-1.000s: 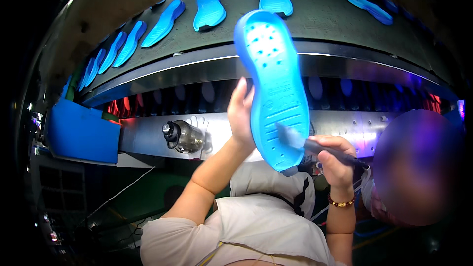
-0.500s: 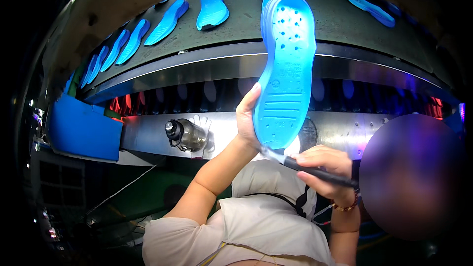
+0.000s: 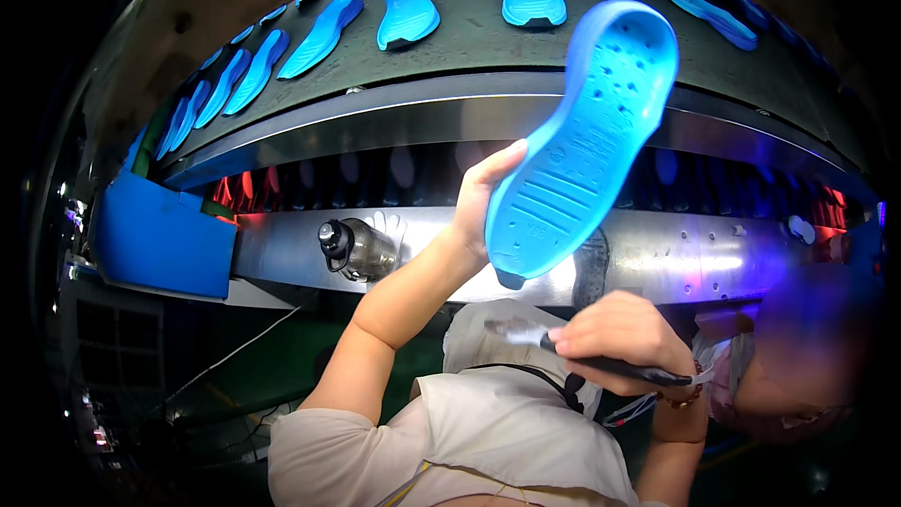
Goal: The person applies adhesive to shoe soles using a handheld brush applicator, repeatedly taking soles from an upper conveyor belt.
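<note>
A bright blue shoe sole [image 3: 572,160] is held up at a slant by my left hand [image 3: 483,192], which grips its lower left edge. Its cupped inner side faces me, with small holes in the upper part and raised ribs across the lower. Below it and to the right, my right hand [image 3: 629,343] is closed around a slim black-handled tool [image 3: 601,365]. That tool has a silvery section and a grey tip, blurred by motion, pointing left. The tip is apart from the sole.
Across the far side, several blue soles [image 3: 408,9] lie on a dark belt [image 3: 460,33] behind a metal rail [image 3: 413,117]. A bottle [image 3: 361,249] stands on the steel ledge [image 3: 648,244], left of centre. A blue panel [image 3: 164,235] is at left; another person [image 3: 798,347] is at right.
The blue sole has tilted, its top swinging right. The tool in my right hand has dropped away from the sole's lower end. The other person at the right has moved lower.
</note>
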{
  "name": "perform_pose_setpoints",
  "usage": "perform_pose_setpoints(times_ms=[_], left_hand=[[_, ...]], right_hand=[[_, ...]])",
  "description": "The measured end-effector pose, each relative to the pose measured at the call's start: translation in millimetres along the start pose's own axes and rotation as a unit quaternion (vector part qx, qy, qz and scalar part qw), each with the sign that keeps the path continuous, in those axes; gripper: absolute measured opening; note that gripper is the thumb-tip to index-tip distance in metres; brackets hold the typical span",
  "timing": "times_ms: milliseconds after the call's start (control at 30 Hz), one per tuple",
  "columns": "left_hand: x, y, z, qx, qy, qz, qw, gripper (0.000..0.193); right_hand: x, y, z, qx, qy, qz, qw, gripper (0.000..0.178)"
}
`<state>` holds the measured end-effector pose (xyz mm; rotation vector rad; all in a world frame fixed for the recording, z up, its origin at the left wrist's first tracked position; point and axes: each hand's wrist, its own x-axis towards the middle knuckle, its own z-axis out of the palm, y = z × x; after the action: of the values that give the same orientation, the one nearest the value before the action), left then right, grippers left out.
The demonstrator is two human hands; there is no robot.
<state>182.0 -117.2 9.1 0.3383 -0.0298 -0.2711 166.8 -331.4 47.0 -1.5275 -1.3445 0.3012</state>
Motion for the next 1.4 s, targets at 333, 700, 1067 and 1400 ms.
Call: perform_pose_setpoints(times_ms=[333,700,1067,1400], left_hand=[[-8,4,22,0.301,0.116,-0.257,0.911,0.047],[-2,3,8,0.383,0.092,-0.337,0.855,0.060],[2,-50,-34,0.040,0.141,-0.273,0.951,0.056],[49,-49,-12,0.164,0.065,-0.137,0.975,0.057]], right_hand=[[-12,13,-27,-0.053,-0.091,0.055,0.993,0.017],[-22,34,-63,-0.042,-0.067,0.119,0.990,0.015],[-54,58,-29,0.185,0.168,0.301,0.921,0.021],[-105,51,-2,0.300,0.451,0.162,0.825,0.023]])
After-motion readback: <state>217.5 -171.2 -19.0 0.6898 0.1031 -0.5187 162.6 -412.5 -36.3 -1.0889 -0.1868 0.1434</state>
